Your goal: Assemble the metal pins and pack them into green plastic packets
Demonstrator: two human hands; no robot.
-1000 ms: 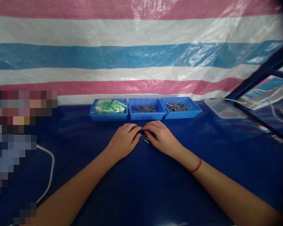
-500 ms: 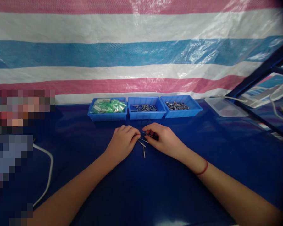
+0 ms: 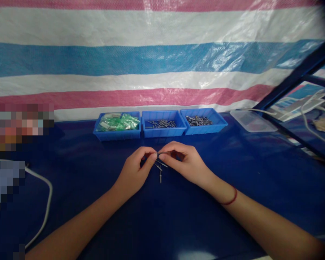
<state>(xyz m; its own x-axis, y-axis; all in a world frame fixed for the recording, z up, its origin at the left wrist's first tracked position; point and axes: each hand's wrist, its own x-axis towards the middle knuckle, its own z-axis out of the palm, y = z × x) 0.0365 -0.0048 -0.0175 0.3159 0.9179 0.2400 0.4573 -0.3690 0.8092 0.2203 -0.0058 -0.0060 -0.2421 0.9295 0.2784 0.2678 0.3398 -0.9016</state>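
My left hand (image 3: 135, 169) and my right hand (image 3: 182, 160) meet fingertip to fingertip just above the blue table (image 3: 162, 216). Between them they pinch a thin metal pin (image 3: 161, 153), held level. A few more loose pins (image 3: 159, 169) lie on the table right under the fingers, one pointing toward me. My right wrist wears a red string. Behind the hands stand three blue trays in a row: the left tray (image 3: 116, 134) holds green plastic packets, the middle tray (image 3: 164, 131) long metal pins, the right tray (image 3: 206, 127) short dark metal parts.
A striped pink, white and blue tarp (image 3: 151, 57) hangs behind the table. A clear plastic lid (image 3: 251, 121) lies at the right, beside a dark blue frame bar (image 3: 295, 76). A white cable (image 3: 43, 202) curves along the left. A blurred area covers the far left.
Both hands rose off the table from the small pile and now pinch one pin between them. The loose pins under them became visible, one lying apart toward me.
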